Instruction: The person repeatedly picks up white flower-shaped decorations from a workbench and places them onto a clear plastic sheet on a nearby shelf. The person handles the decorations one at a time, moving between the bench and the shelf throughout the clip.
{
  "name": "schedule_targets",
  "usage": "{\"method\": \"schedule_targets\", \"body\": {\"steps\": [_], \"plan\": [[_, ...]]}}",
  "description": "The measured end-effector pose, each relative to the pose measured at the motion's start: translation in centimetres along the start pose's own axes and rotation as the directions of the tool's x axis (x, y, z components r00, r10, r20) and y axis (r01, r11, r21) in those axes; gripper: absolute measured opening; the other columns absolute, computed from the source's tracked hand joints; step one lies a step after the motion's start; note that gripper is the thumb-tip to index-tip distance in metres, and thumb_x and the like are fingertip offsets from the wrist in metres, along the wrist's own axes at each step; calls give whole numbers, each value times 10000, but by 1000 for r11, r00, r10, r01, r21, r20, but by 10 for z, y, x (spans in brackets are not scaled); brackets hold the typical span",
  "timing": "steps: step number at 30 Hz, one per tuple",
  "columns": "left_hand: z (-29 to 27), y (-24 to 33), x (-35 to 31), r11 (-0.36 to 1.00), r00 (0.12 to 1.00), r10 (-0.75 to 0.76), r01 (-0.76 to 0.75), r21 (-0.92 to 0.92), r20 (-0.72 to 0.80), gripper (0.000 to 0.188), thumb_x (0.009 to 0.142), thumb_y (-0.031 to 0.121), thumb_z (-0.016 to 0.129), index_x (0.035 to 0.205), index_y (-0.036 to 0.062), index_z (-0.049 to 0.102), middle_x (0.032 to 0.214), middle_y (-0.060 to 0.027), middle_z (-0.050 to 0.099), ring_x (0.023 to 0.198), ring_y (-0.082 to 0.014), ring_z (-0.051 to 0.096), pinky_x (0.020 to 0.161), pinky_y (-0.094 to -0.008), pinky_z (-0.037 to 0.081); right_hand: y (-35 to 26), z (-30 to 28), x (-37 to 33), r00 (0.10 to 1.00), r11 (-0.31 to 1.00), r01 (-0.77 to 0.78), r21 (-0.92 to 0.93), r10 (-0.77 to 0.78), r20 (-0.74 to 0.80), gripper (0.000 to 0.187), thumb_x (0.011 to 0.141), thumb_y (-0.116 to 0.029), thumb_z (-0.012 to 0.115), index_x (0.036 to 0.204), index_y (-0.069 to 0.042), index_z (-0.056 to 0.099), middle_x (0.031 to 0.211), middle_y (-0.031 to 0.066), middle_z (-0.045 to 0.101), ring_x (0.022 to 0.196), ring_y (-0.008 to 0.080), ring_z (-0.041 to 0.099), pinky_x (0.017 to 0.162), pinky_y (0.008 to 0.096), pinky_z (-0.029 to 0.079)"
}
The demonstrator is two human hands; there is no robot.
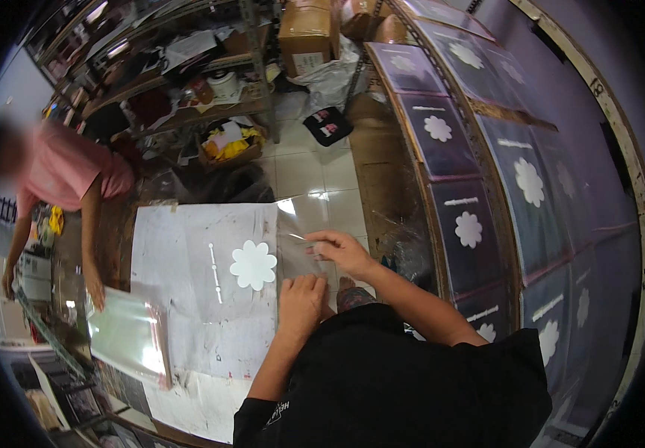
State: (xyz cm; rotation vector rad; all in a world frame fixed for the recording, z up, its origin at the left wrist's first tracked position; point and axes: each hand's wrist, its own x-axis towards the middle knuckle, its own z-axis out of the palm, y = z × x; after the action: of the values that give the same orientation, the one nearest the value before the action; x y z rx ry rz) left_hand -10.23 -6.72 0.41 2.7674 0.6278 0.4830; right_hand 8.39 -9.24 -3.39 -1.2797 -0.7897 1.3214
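At left, a co-worker in pink [69, 164] touches glossy sheets [124, 328] on the tabletop [169, 269]; clear film [290, 257] overhangs its right edge. The left hand [302, 295] curls there, its grip unclear to me; the right hand's [345, 252] grip pinches the film. Farther right, flower-printed sheets [469, 229] fill a rack [517, 299].

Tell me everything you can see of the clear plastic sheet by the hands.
The clear plastic sheet looks thin, glossy and flexible. Part of it seems to lie on the pale board; the rest reaches past the board's right edge, the floor showing through. A white flower with rounded petals and a slim white bar show on or through it; I can't tell which. The right hand seems to pinch it; the left hand is close, contact unclear.
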Motion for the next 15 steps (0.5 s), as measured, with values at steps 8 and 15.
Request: {"method": "schedule_targets", "body": {"steps": [8,15], "plan": [[-8,2,42,960,998,-38,22,-279,-51,367,825,194,743,1142,39,642,901,-97,609,863,-282,579,764,-405,418,-51,-165,-19,908,956,70,-284,-179,-379,568,870,76,430,1426,-29,483,1087,113,696,936,171,705,744,267,530],[3,-80,9,891,881,-446,420,-173,-157,307,841,87,696,1131,3,637,983,-153,630,918,-322,584,815,-424,449,-112,-252,36,902,886,-49,-462,-159,-400,739,797,104,435,1517,-42,357,1509,179,451,1060,216,686,952,307,515]]}}
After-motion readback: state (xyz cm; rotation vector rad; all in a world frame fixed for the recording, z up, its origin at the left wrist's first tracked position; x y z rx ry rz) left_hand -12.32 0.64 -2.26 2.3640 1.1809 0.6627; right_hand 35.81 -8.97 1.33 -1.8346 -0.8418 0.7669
